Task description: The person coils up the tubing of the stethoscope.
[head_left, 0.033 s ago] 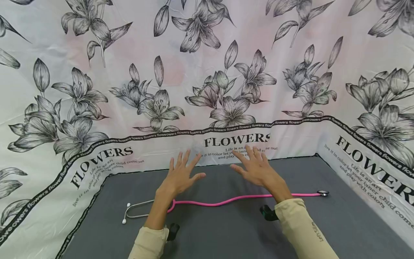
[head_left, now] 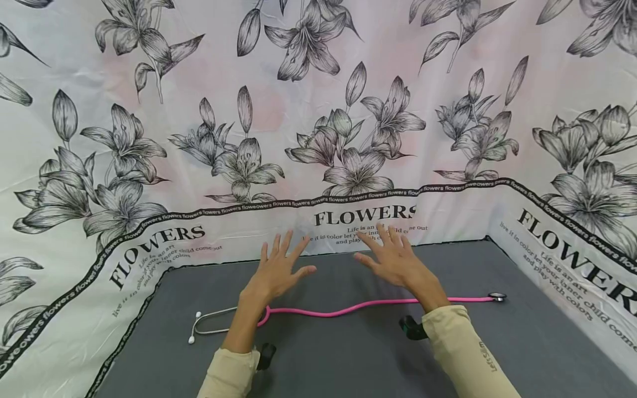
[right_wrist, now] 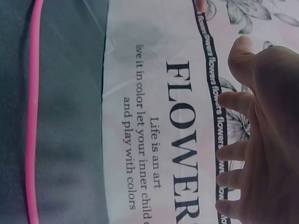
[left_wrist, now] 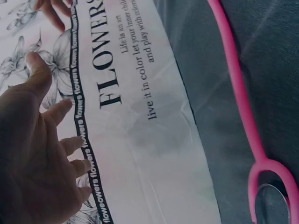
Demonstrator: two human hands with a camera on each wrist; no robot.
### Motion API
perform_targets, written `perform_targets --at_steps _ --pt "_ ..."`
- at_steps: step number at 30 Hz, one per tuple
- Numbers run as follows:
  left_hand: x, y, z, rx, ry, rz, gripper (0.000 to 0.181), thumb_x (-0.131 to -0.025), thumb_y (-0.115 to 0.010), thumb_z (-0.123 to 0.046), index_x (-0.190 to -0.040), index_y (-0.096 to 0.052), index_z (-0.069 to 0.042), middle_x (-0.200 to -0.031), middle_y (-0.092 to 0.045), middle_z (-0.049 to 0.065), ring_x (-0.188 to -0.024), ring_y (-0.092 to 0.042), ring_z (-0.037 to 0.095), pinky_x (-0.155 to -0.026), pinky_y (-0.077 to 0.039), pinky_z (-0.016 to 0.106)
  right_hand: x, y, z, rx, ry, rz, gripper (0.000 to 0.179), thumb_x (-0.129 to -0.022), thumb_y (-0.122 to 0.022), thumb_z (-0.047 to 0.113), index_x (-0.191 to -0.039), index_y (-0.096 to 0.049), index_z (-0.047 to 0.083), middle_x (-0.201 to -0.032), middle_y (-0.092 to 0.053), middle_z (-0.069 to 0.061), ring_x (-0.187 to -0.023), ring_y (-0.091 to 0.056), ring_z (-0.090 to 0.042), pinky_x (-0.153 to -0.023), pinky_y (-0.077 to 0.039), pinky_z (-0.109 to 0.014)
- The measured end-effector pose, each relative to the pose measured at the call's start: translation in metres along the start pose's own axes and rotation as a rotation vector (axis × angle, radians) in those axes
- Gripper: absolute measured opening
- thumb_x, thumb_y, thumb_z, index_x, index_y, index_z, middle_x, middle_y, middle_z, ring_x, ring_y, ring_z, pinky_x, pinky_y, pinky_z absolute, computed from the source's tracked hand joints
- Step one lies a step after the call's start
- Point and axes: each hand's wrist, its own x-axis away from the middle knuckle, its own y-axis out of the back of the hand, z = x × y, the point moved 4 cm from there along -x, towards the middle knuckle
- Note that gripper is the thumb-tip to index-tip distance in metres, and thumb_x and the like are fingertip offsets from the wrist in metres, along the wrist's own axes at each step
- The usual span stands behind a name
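Note:
A stethoscope with pink tubing (head_left: 323, 314) lies stretched across the grey table. Its metal ear tubes (head_left: 211, 332) with white tips are on the left, and the round chest piece (head_left: 496, 297) is at the right end. My left hand (head_left: 276, 271) is held up over the table with fingers spread, holding nothing. Likewise raised, my right hand (head_left: 398, 262) has its fingers spread and holds nothing. Both forearms pass over the stethoscope in the head view and hide short parts of it. In the left wrist view the pink fork (left_wrist: 264, 165) of the tubing shows.
The dark grey tabletop (head_left: 348, 354) is bordered by a white cloth (head_left: 264, 237) printed with lilies and the word FLOWERS, which rises at the back and sides. A black wrist device (head_left: 266, 356) sits at the left wrist, another black device (head_left: 412, 327) at the right.

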Motion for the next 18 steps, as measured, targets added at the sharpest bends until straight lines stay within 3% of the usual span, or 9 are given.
perform_targets --at_steps 3,6,13,18 --pt "0.004 -0.002 0.006 -0.002 -0.016 0.002 0.076 -0.103 -0.058 -0.053 -0.167 -0.026 -0.027 -0.177 -0.007 0.017 -0.163 -0.003 0.047 -0.127 0.002 0.07 -0.001 -0.003 0.006 -0.006 0.013 0.019 0.067 -0.107 -0.048 0.055 -0.165 -0.032 0.025 -0.172 -0.018 -0.029 -0.159 -0.013 -0.056 -0.123 -0.012 -0.075" --pt "0.013 -0.007 0.022 -0.019 -0.017 0.03 0.077 -0.101 -0.063 -0.047 -0.166 -0.029 -0.026 -0.174 -0.019 0.022 -0.161 -0.012 0.05 -0.127 -0.002 0.07 -0.004 -0.009 0.016 -0.026 0.06 0.063 0.068 -0.106 -0.052 0.053 -0.165 -0.033 0.024 -0.171 -0.022 -0.029 -0.158 -0.019 -0.055 -0.122 -0.018 -0.075" --pt "0.048 -0.019 0.083 -0.049 0.03 0.16 0.087 -0.087 -0.083 -0.035 -0.158 -0.042 -0.006 -0.158 -0.044 0.032 -0.148 -0.037 0.057 -0.121 -0.017 0.076 -0.006 -0.038 0.047 -0.05 0.186 0.202 0.06 -0.102 -0.067 0.038 -0.155 -0.049 0.019 -0.162 -0.043 -0.024 -0.15 -0.043 -0.045 -0.119 -0.034 -0.067" --pt "0.068 -0.023 0.118 -0.065 0.079 0.187 0.096 -0.074 -0.094 -0.029 -0.153 -0.048 -0.002 -0.157 -0.042 0.036 -0.146 -0.034 0.063 -0.119 -0.019 0.077 -0.009 -0.059 0.072 -0.037 0.217 0.291 0.058 -0.097 -0.074 0.032 -0.15 -0.056 0.018 -0.155 -0.054 -0.014 -0.145 -0.052 -0.035 -0.117 -0.041 -0.058"
